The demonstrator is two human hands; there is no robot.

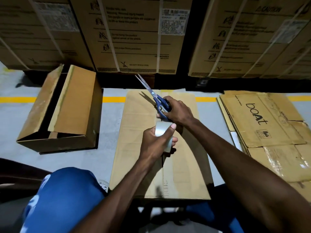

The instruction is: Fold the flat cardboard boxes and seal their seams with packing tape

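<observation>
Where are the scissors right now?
In the head view, near the centre, the blue-handled scissors are gripped by the right hand, blades pointing up-left, just above the tape roll held by the left hand.

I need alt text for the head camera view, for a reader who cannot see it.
Over a cardboard box on the floor, the person's left hand grips a roll of clear tape while the right hand holds blue-handled scissors, blades slightly open. A folded box lies left, flat cartons right.
</observation>
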